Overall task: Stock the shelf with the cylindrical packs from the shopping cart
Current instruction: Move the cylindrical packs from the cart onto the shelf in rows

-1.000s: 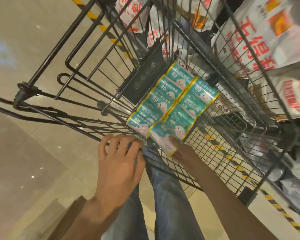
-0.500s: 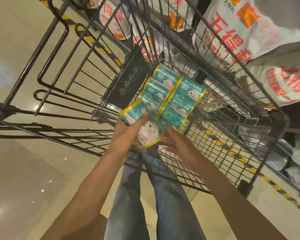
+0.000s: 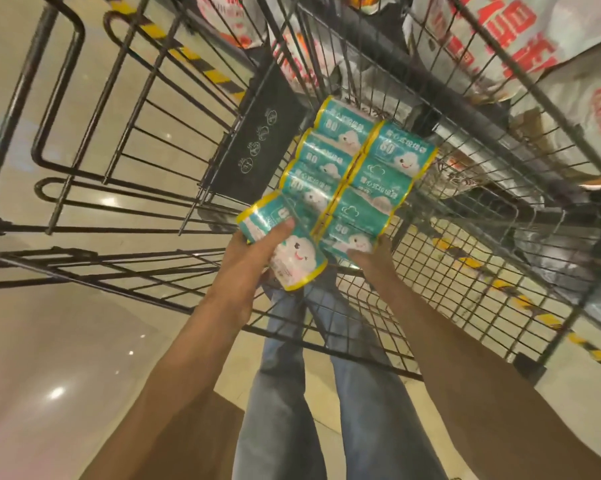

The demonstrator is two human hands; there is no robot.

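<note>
Head view, looking down into a black wire shopping cart [image 3: 430,258] on a glossy beige tiled floor [image 3: 67,341]. Inside the basket lie teal cylindrical packs with yellow rims and a white cloud cartoon, stacked in two adjoining columns [image 3: 357,174] that run from the near edge of the basket toward its far end.

Left hand [image 3: 247,261]: curled round the nearest pack of the left column [image 3: 285,247], thumb laid across its top face, remaining fingers hidden underneath. That pack sits tilted, its near end raised above the cart's rim, its far end touching the next pack in the column.

Right hand [image 3: 371,254]: at the near end of the right column, fingers bent against the lowest pack there [image 3: 347,237]. Fingertips touch the wrapper; whether they close round it cannot be told, as the pack hides most of them.

A black plastic child-seat flap with white pictograms [image 3: 257,140] stands just left of the packs. White sacks printed with red characters [image 3: 520,39] lie beyond the cart's far side. Yellow-and-black hazard tape [image 3: 499,282] crosses the floor, seen through the mesh. Blue jeans legs [image 3: 292,393] show below the basket between both forearms.
</note>
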